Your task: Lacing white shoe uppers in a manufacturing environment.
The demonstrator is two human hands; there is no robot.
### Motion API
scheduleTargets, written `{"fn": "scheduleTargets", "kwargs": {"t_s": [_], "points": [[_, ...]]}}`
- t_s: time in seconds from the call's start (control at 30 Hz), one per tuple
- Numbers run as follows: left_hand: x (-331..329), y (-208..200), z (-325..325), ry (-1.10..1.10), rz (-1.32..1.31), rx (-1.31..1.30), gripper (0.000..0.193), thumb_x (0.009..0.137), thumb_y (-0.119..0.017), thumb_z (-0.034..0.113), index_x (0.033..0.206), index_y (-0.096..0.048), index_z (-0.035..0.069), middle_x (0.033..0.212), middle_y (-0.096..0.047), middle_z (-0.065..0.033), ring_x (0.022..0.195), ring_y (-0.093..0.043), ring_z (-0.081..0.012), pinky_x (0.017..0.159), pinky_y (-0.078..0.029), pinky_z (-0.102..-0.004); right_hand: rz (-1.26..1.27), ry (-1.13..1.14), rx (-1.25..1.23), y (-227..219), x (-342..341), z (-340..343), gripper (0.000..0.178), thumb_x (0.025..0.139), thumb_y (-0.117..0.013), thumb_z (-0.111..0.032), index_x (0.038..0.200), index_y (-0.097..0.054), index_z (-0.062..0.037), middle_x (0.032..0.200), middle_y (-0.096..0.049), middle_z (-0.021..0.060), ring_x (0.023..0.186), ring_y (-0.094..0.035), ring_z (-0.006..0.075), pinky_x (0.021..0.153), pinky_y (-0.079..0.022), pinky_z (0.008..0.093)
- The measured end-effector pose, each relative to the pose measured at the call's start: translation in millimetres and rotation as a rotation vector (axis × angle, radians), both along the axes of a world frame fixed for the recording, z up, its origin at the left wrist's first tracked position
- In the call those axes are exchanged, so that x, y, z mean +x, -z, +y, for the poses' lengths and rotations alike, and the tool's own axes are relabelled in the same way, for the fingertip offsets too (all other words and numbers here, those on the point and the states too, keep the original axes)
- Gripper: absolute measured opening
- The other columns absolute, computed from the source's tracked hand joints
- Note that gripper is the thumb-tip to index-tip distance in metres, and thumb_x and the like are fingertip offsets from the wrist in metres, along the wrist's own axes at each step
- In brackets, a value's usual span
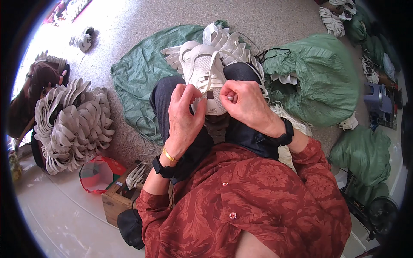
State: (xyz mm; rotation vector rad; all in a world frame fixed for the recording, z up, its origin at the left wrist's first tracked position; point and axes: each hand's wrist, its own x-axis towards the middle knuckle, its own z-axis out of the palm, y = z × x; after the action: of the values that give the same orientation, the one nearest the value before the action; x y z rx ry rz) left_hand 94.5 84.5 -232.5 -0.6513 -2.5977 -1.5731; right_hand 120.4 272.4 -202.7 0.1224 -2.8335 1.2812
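A pale sneaker (202,71) with a mesh upper lies between my knees, its toe toward me. White shoelace (211,69) runs over its upper. By the left side of the toe, my left hand (185,114) has its fingers curled and its thumb bent toward them; whatever lies between the tips is too small to name. Across the toe, my right hand (247,105) is closed in a pinch, with a small whitish bit showing among the fingers. Behind the sneaker lies a bunch of white shoe pieces (223,38).
A green woven sheet (142,64) spreads under the pieces. On the right bulges a green sack (318,77). Stacked shoe pieces (75,124) stand at left, near a red bag (101,174) and a wooden box (114,198) with laces. A fan (383,210) sits at lower right.
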Motion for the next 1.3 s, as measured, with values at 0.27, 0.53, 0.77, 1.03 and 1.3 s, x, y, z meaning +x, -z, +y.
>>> {"fn": "scheduleTargets", "kwargs": {"t_s": [0.27, 0.53, 0.77, 1.03, 1.3], "points": [[0.5, 0.0, 1.5, -0.008, 0.005, -0.004, 0.016, 0.08, -0.069, -0.003, 0.09, -0.057, -0.001, 0.085, -0.053, -0.009, 0.073, -0.057, -0.0213, 0.068, -0.048, -0.0324, -0.011, -0.077, 0.101, -2.4, -3.2, -1.6, 0.009, 0.083, -0.068, -0.005, 0.082, -0.064, 0.0034, 0.075, -0.067, 0.0182, 0.065, -0.068, 0.029, 0.058, -0.053, 0.0366], [0.1, -1.4, 0.7, -0.014, -0.037, 0.047, 0.014, 0.08, -0.068, -0.005, 0.089, -0.058, -0.001, 0.083, -0.053, -0.0087, 0.073, -0.057, -0.0202, 0.068, -0.048, -0.0316, -0.139, 0.021, -0.158, 3.6, -3.3, -5.7, 0.012, 0.087, -0.07, -0.009, 0.089, -0.069, 0.0029, 0.07, -0.067, 0.0063, 0.058, -0.055, 0.0074, 0.054, -0.046, 0.0266], [2.6, -1.2, 1.7, -0.054, -0.036, 0.064, 0.013, 0.08, -0.066, -0.006, 0.09, -0.059, -0.001, 0.084, -0.054, -0.0085, 0.073, -0.057, -0.0199, 0.068, -0.048, -0.0312, -0.165, 0.062, -0.176, -1.8, -3.8, -13.5, 0.012, 0.085, -0.071, -0.01, 0.087, -0.069, 0.002, 0.072, -0.069, 0.0152, 0.061, -0.067, 0.0228, 0.058, -0.051, 0.0348], [3.3, 4.5, 6.6, -0.07, -0.04, 0.106, 0.012, 0.082, -0.063, -0.007, 0.091, -0.058, -0.001, 0.086, -0.053, -0.0114, 0.074, -0.057, -0.0243, 0.066, -0.048, -0.0351, -0.244, 0.034, -0.26, 8.1, -13.5, -8.1, 0.013, 0.087, -0.07, -0.01, 0.087, -0.068, 0.0023, 0.069, -0.065, 0.0067, 0.059, -0.058, 0.0095, 0.055, -0.046, 0.0273], [-14.3, 4.2, 9.5, -0.032, -0.166, 0.16, 0.011, 0.084, -0.063, -0.006, 0.092, -0.058, -0.002, 0.084, -0.055, -0.0095, 0.068, -0.062, -0.0191, 0.064, -0.05, -0.0316, -0.406, -0.13, -0.369, 22.0, -42.7, 16.2, 0.009, 0.092, -0.065, -0.008, 0.089, -0.065, 0.001, 0.077, -0.061, -0.0042, 0.066, -0.054, 0.0015, 0.059, -0.046, 0.0202]]}}
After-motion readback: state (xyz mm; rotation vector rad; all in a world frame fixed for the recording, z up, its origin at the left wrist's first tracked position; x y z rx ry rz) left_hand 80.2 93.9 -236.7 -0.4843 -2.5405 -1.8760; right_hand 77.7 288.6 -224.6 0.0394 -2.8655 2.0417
